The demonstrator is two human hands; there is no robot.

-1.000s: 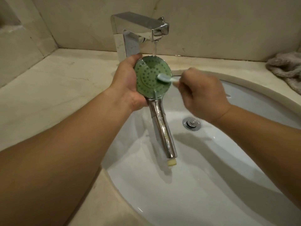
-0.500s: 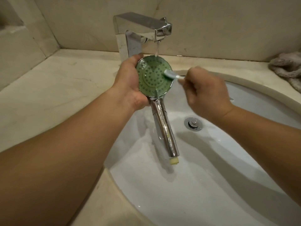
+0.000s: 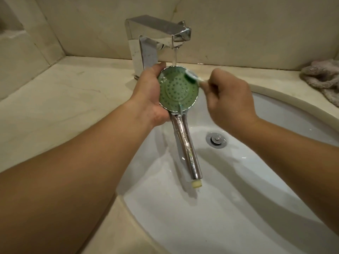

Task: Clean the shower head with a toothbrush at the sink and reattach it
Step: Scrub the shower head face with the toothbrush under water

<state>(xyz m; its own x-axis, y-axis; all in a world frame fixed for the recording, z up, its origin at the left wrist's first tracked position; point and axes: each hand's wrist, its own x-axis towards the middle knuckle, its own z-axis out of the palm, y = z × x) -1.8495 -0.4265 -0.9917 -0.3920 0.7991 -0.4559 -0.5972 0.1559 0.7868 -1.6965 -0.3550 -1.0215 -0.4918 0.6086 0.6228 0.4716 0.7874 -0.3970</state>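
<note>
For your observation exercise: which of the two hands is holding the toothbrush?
The right hand pinches the toothbrush; the left hand grips the shower head.

Shower head point(image 3: 178, 90) held over sink point(image 3: 275, 208), below faucet point(image 3: 157, 33) at rear. Toothbrush point(image 3: 191, 77) on its upper right. Drain point(image 3: 216, 139) right of handle. Towel point(image 3: 322, 77) on desk point(image 3: 64, 99), far right.

Head view, forward-down, close over sink point(image 3: 275, 208).
</note>
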